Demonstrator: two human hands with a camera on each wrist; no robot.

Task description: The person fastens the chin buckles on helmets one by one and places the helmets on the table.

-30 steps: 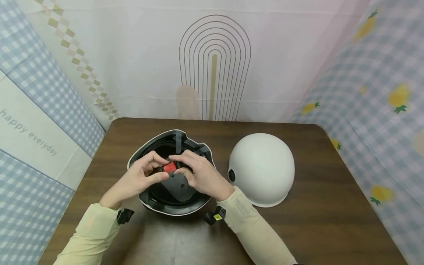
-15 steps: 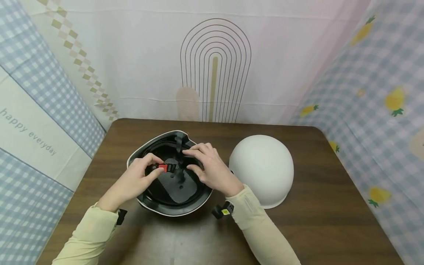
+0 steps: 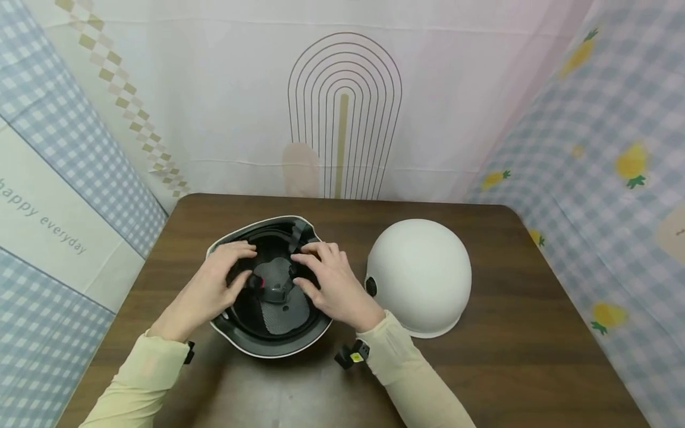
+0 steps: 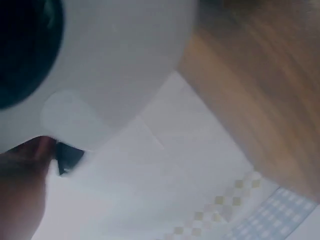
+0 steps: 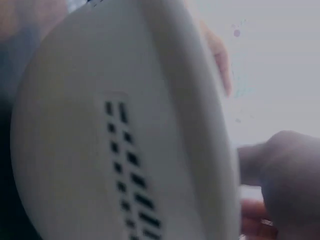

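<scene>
Loosely, my left hand (image 3: 211,288) and my right hand (image 3: 336,290) face each other over the upturned helmet (image 3: 270,349), both relaxed, fingers slightly bent and a gap between thumb and fingertips on each. That helmet lies on the brown tabletop (image 3: 514,339), left of centre, hollow side up, with grey padding (image 3: 286,321) in the middle of its black interior. Near my left thumb, inside the shell, sits a small dark piece with a red part (image 3: 261,283); a dark fitting (image 3: 292,271) shows close to my right fingers and thumb, and I can't tell whether they touch it. A dark strap (image 3: 297,233) comes down from the far edge. Just beside my right hand, further right, a second helmet (image 3: 420,276) rests dome up, white, with a black oval (image 3: 371,286) low on its left side. From my right wrist I see the white shell close up, slanted rows of dark slots (image 5: 132,165) along it; the left wrist view is blurred. Pale yellow sleeves (image 3: 152,374) cover my forearms, and a white backdrop (image 3: 230,107) with an arch of thin lines (image 3: 343,65) hangs behind.
</scene>
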